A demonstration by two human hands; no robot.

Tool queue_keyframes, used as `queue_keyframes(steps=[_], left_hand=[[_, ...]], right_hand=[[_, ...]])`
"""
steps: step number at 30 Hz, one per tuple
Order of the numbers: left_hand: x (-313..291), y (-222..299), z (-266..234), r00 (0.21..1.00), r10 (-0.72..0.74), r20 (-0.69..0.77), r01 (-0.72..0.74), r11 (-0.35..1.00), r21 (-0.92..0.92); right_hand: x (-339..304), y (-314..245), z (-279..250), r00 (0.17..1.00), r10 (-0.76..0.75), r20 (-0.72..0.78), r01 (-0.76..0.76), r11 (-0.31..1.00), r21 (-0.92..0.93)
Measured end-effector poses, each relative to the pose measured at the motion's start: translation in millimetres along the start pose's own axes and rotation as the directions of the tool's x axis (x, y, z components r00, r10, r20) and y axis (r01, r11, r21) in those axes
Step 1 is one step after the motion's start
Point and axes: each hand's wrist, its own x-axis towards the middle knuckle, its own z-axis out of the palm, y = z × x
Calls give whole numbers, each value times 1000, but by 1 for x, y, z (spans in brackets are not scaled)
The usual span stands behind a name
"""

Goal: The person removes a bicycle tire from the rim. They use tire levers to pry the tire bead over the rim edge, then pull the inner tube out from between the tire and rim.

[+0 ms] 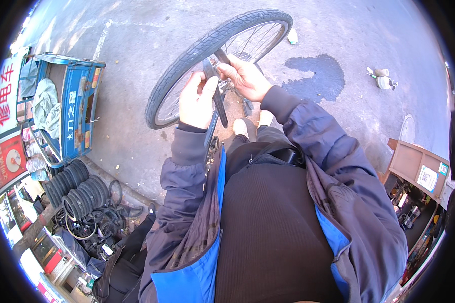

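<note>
At upper centre, the left hand (197, 101) pinches a dark strip (220, 107), long axis running steeply down the frame, the right hand (250, 81) curls beside it, its hold unclear, and just beyond, nearer the left hand, a bicycle wheel (187, 57) slants up rightward.

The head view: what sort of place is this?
Probably an outdoor, roadside bicycle repair spot: a spoked wheel is being handled over the paved ground, black tyres are piled at the left, and a blue cargo cart stands beyond them.
</note>
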Motion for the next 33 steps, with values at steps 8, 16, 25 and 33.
queue_keyframes(steps=[8, 16, 25, 33], left_hand=[[-15, -24, 0, 991, -8, -136, 9, 1000, 7], [-34, -9, 9, 955, 261, -142, -225, 947, 231], [-7, 4, 22, 937, 260, -232, -217, 956, 196], [-15, 36, 24, 967, 11, -255, 17, 994, 108]], right_hand=[[5, -16, -7, 992, -41, 115, 74, 954, -292], [-2, -22, -5, 989, 125, 80, -113, 984, -137], [-36, -16, -17, 988, 105, 109, -141, 902, 408], [-30, -6, -4, 998, -64, 2, 64, 997, 51]])
